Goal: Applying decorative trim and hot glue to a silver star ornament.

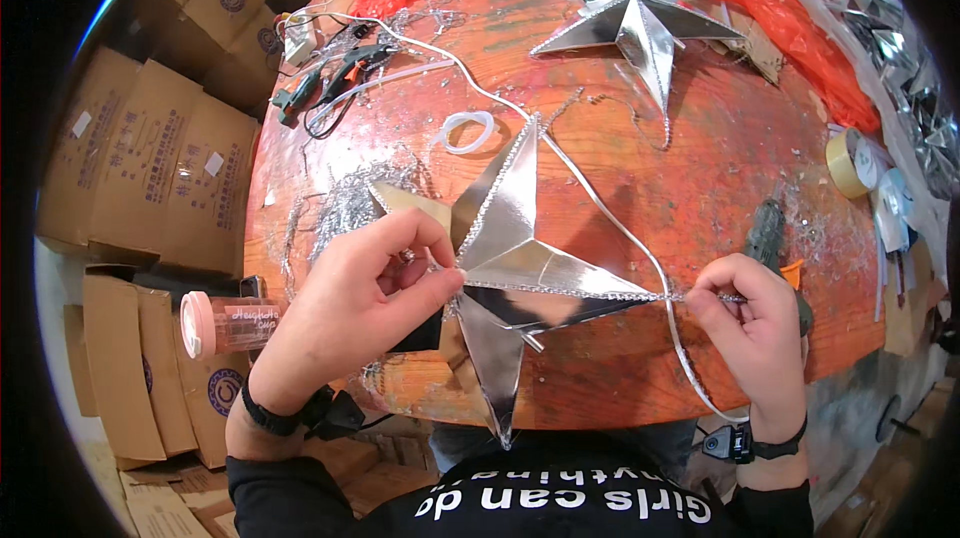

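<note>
A shiny silver five-pointed star (500, 228) lies over the table's near part, edged with thin silver beaded trim (560, 289). My left hand (365, 293) is closed, thumb and forefinger pinching the trim against the star's left inner corner. The trim runs along a ridge to the star's right point and past it. There my right hand (748, 323), also closed, pinches its free length just beyond the tip. A tangled heap of silver trim (365, 198) lies behind my left hand. Beside my right hand is a dark green tool with an orange part (768, 230), partly hidden.
A second silver star (630, 23) lies at the back. A glue gun (350, 73), a white cord (590, 183) and a coiled clear tube (465, 132) lie on the red-brown table (720, 158). Tape (845, 160) sits right; a pink-lidded cup (225, 323) and cardboard boxes (150, 153) stand left.
</note>
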### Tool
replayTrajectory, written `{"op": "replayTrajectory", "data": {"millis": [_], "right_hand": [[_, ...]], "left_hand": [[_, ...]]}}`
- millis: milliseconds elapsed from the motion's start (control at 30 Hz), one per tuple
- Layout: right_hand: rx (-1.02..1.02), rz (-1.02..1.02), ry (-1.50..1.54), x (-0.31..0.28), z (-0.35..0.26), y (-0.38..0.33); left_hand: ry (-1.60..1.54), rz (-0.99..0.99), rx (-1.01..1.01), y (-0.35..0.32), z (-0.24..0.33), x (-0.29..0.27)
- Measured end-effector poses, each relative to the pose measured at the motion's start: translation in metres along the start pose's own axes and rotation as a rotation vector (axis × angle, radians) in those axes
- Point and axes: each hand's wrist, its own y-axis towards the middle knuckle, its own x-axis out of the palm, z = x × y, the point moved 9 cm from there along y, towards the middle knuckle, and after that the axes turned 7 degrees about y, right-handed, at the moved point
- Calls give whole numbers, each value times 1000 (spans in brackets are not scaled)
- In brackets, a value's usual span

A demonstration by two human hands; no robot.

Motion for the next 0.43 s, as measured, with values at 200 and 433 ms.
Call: {"op": "replayTrajectory", "data": {"millis": [200,433], "right_hand": [[-27,-29,-40,2,4,2],[-33,-35,-102,2,3,3]], "left_hand": [[10,35,-19,2,-4,1],[34,8,-26,2,-2,1]]}}
